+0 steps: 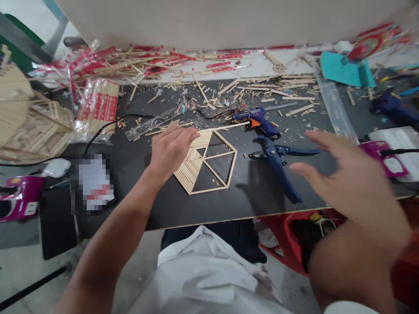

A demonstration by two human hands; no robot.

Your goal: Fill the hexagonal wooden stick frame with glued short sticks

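A hexagonal frame of thin wooden sticks lies on the dark table, its left sections filled with sticks laid side by side. My left hand is over its upper left part, fingers pinched on a long wooden stick that points right toward the glue gun. My right hand, blurred, hovers at the right with thumb and fingers apart and nothing between them. Nearest to it is a dark blue pipe cutter, lying with its handles spread. Behind the cutter lies a blue glue gun with an orange trigger.
Packs of chopsticks in red and clear wrapping lie at the left, beside a phone. Stick offcuts and torn wrappers litter the back. A clear ruler lies behind my left hand. A red stool stands below the table's front edge.
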